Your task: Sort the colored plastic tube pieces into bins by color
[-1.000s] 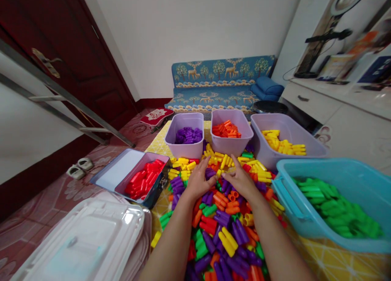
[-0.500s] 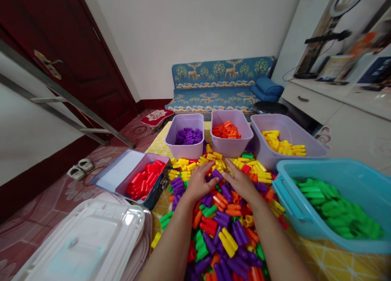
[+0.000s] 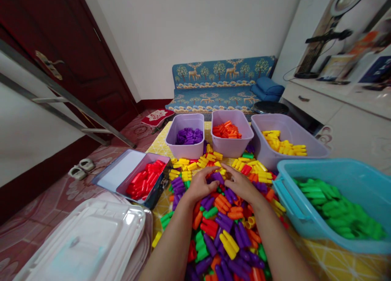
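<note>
A heap of mixed plastic pieces (image 3: 224, 222) in purple, orange, red, green and yellow covers the middle of the table. My left hand (image 3: 203, 184) rests on its far part, fingers spread and curved inward. Opposite it, my right hand (image 3: 241, 184) lies on the pieces with its fingers apart. A purple piece (image 3: 217, 177) sits between the two hands, near the fingertips; neither hand is closed on it. Yellow pieces (image 3: 183, 163) lie beyond and to both sides of the hands.
Behind the heap stand bins of purple (image 3: 185, 151), orange (image 3: 231, 148) and yellow pieces (image 3: 285, 144). A blue bin (image 3: 324, 228) of green pieces is at the right. At the left are an open tin (image 3: 163, 167) of red pieces and stacked white lids (image 3: 88, 236).
Both hands have come closer together at the fingertips, around the purple piece. Some orange and purple pieces between the wrists have shifted slightly.
</note>
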`<state>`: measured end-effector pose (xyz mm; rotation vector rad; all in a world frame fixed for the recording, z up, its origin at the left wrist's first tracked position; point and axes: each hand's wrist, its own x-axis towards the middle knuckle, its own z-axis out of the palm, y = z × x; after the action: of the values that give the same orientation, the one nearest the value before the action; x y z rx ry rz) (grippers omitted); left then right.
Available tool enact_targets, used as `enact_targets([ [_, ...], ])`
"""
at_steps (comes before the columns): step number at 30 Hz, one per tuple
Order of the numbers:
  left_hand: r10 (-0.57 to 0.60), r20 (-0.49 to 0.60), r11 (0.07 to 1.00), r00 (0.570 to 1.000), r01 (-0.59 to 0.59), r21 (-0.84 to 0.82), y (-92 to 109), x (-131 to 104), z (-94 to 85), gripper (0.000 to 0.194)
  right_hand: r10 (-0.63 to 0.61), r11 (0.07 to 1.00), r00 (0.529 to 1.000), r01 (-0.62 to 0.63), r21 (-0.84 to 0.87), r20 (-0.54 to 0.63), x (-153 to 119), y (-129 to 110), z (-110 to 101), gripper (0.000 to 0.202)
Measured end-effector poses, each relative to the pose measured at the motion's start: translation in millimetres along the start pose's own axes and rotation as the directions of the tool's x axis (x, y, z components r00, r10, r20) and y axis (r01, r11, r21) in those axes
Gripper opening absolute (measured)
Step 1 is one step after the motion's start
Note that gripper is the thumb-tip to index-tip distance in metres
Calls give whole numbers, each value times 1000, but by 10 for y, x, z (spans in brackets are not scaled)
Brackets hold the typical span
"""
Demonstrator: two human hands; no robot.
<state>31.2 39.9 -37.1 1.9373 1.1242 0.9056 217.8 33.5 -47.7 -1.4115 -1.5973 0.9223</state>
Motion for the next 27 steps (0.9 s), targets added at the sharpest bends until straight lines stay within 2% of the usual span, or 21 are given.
enact_targets([
  [4,-1,16,996,1000,2,-87,31,-2,-17,38,27,989,997,-38,144,76,-12,-18,6,59],
  [8,-37,-76,965,996,17,-260,51,-2,-27,33,23,951,991,-62,304,130,-24,-69,-9,48],
  [12,-85,-209,932,974,3,-363,52,6,-29,38,19,938,993,-57,343,116,-33,-114,-34,35],
  [18,-109,-262,886,959,-25,-462,-12,18,-19,39,-24,892,985,-55,449,170,-46,-180,-40,34],
  [23,-140,-338,854,931,-60,-517,-76,30,-2,48,-7,830,985,-90,551,171,-70,-254,-46,20],
  [27,-146,-344,846,927,-63,-529,-11,36,-4,40,4,850,981,-105,516,193,-80,-284,-40,23],
])
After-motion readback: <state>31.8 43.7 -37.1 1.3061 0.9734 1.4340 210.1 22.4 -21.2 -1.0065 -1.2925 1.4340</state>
